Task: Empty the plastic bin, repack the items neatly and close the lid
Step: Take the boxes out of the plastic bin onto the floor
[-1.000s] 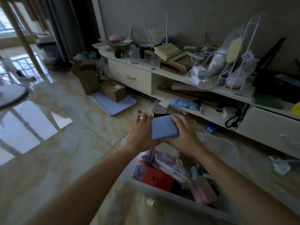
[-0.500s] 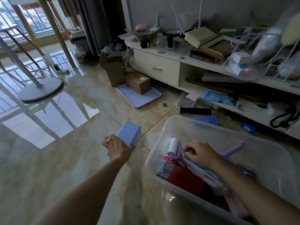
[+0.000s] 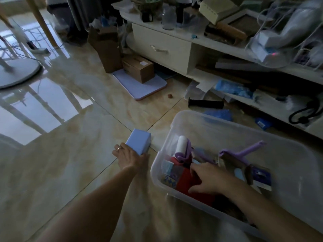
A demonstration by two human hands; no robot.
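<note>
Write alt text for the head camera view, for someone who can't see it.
A left hand sets a blue box on the tiled floor beside a clear bin, while the right hand reaches among the items inside.

Glossy marble floor [image 3: 73, 154], cluttered cabinet [image 3: 162, 48]

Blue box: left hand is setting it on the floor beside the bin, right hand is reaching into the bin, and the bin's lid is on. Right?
Not quite: the head view shows the plastic bin open, with no lid on it. The rest holds: the left hand has the blue box down on the floor beside the bin, and the right hand reaches into the bin, over a red item.
</note>
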